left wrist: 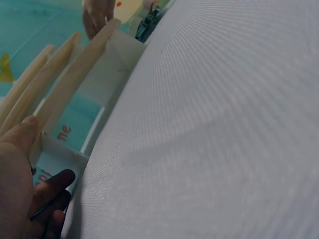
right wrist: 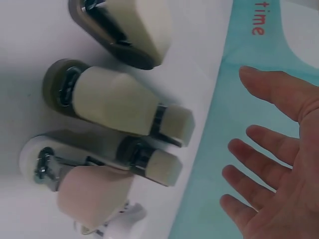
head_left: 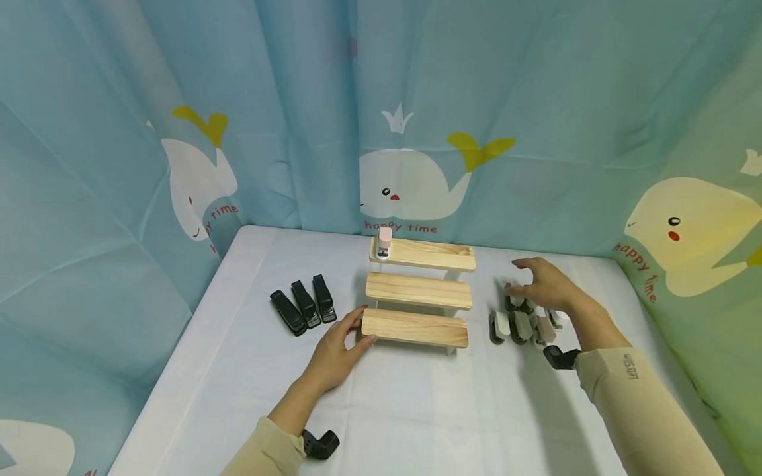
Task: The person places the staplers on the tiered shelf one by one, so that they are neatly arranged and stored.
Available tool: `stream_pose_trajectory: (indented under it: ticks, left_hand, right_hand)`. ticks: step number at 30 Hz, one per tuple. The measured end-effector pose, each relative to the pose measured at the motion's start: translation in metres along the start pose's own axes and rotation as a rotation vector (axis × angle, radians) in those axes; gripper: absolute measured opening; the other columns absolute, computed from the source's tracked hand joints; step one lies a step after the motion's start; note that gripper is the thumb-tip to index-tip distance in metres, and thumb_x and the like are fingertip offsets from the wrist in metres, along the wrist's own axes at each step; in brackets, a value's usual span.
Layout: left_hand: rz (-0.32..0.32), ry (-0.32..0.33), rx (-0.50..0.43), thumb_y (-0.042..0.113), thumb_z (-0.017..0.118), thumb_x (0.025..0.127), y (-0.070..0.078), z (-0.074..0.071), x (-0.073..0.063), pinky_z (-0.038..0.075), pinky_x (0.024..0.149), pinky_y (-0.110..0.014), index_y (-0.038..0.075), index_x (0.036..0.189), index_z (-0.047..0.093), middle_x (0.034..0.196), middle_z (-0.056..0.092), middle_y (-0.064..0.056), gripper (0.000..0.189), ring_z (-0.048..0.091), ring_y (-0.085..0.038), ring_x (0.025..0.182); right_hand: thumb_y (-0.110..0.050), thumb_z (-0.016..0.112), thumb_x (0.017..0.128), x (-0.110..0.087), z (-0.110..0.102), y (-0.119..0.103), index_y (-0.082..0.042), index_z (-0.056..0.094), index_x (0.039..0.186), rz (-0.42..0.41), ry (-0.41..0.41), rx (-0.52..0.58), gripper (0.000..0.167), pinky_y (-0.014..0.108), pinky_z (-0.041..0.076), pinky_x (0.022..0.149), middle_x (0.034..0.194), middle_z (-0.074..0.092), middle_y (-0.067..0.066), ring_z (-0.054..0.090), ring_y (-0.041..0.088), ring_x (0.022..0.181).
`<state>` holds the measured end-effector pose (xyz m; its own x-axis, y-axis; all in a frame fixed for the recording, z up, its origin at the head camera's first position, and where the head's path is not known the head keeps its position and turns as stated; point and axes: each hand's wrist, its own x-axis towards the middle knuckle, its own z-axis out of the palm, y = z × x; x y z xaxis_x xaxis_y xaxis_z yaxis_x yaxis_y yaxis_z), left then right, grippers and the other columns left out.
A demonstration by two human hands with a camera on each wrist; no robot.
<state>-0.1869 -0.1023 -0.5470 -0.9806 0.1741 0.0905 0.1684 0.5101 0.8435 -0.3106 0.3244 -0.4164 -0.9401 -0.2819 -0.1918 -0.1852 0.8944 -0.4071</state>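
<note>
The right hand point(head_left: 544, 285) hovers with a spread grip, holding nothing, directly above the small staplers point(head_left: 524, 324). Best lower onto one stapler squarely. The left hand point(head_left: 336, 354), fingers relaxed, touches the wooden stepped shelf point(head_left: 417, 291) by its bottom step. Farther staplers are hidden beneath the palm.
</note>
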Motion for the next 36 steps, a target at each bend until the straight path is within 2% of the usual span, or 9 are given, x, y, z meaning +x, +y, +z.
stream_pose_trajectory:
  ticks: [5,11,17,24,36]
  left_hand:
    - [-0.013,-0.007,0.000,0.062,0.061,0.097,0.001,-0.001,0.000,0.041,0.117,-0.056,0.036,0.159,0.037,0.139,0.065,0.003,0.071,0.055,-0.028,0.139]
    - [-0.008,-0.007,0.000,0.062,0.061,0.098,0.001,-0.001,0.001,0.042,0.116,-0.057,0.032,0.160,0.037,0.137,0.066,0.003,0.073,0.056,-0.028,0.138]
    - [-0.007,-0.003,0.001,0.064,0.060,0.097,0.000,-0.001,0.002,0.042,0.116,-0.058,0.035,0.160,0.037,0.136,0.066,0.003,0.073,0.057,-0.028,0.137]
    - [0.000,0.002,0.003,0.063,0.060,0.097,-0.001,-0.001,0.003,0.042,0.116,-0.058,0.035,0.160,0.037,0.133,0.068,0.005,0.073,0.058,-0.027,0.136]
    - [0.010,0.012,-0.005,0.060,0.062,0.098,-0.001,0.001,0.001,0.042,0.116,-0.058,0.030,0.160,0.039,0.127,0.070,0.006,0.073,0.060,-0.027,0.134]
  right_hand:
    - [-0.030,0.075,0.095,-0.001,0.007,0.007,0.011,0.038,0.152,0.022,-0.014,0.006,0.079,0.075,0.033,0.111,0.153,0.035,0.040,0.034,0.061,0.140]
    - [-0.030,0.077,0.094,0.000,0.014,0.016,0.012,0.039,0.152,0.045,-0.045,0.006,0.081,0.075,0.033,0.110,0.153,0.033,0.042,0.033,0.063,0.139]
    - [-0.030,0.077,0.093,0.001,0.018,0.022,0.013,0.040,0.151,0.051,-0.051,0.004,0.081,0.076,0.032,0.110,0.153,0.032,0.044,0.033,0.064,0.139]
    - [-0.027,0.079,0.092,0.006,0.024,0.029,0.015,0.042,0.149,0.048,-0.048,0.012,0.079,0.074,0.037,0.109,0.150,0.037,0.044,0.039,0.063,0.136]
    - [-0.026,0.074,0.095,0.007,0.032,0.030,0.016,0.042,0.148,0.042,-0.056,-0.020,0.074,0.074,0.036,0.110,0.148,0.040,0.045,0.038,0.065,0.136]
